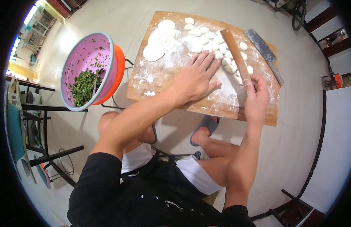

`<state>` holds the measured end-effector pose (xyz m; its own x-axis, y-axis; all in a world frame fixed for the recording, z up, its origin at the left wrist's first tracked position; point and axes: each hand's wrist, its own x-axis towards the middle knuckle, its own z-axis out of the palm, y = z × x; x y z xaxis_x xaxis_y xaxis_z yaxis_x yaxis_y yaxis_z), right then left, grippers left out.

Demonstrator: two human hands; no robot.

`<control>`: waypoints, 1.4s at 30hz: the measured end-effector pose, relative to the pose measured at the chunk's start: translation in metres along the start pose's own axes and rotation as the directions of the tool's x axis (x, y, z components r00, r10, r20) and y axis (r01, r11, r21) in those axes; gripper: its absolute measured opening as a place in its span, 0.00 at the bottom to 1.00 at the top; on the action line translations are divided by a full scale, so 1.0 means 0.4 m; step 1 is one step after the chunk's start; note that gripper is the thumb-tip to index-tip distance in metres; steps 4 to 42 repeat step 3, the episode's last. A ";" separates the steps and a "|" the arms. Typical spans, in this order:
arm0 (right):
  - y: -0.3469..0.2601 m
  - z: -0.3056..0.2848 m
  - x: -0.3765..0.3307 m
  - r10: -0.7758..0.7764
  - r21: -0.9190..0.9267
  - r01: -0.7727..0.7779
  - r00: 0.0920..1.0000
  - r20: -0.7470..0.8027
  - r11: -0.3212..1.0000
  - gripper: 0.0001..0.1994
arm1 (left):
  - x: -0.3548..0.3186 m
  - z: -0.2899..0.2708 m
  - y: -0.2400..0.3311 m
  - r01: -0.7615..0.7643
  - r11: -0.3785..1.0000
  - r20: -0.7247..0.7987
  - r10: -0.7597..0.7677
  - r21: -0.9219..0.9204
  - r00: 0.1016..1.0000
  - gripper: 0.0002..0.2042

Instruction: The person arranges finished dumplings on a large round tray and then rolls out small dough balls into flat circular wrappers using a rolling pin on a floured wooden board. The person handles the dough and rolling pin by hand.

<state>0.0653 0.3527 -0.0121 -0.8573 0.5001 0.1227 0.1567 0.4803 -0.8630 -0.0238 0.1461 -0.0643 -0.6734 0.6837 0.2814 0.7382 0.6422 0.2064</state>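
My left hand (197,75) lies flat, fingers spread, on the floured wooden board (160,81), pressing down near its middle. Whatever sits under the palm is hidden. My right hand (255,96) grips the near end of a wooden rolling pin (234,53), which points away across the board. Several small white dough pieces (205,38) lie in a cluster just beyond my left fingers. A stack of rolled flat dough rounds (159,39) rests at the board's far left.
A cleaver (264,53) lies along the board's right edge. A pink basin of chopped green filling with a utensil in it (86,73) stands on a stool to the left. My knees and slippered feet (205,126) are below the board.
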 end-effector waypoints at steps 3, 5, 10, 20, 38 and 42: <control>0.010 -0.008 0.008 0.029 0.018 -0.030 0.998 0.047 0.999 0.15 | 0.009 0.006 -0.008 0.007 1.000 0.012 -0.007 -0.014 1.000 0.41; 0.010 -0.008 0.008 0.029 0.018 -0.030 0.998 0.047 0.999 0.15 | 0.009 0.006 -0.008 0.007 1.000 0.012 -0.007 -0.014 1.000 0.41; 0.010 -0.008 0.008 0.029 0.018 -0.030 0.998 0.047 0.999 0.15 | 0.009 0.006 -0.008 0.007 1.000 0.012 -0.007 -0.014 1.000 0.41; 0.010 -0.008 0.008 0.029 0.018 -0.030 0.998 0.047 0.999 0.15 | 0.009 0.006 -0.008 0.007 1.000 0.012 -0.007 -0.014 1.000 0.41; 0.010 -0.008 0.008 0.029 0.018 -0.030 0.998 0.047 0.999 0.15 | 0.009 0.006 -0.008 0.007 1.000 0.012 -0.007 -0.014 1.000 0.41; 0.010 -0.008 0.008 0.029 0.018 -0.030 0.998 0.047 0.999 0.15 | 0.009 0.006 -0.008 0.007 1.000 0.012 -0.007 -0.014 1.000 0.41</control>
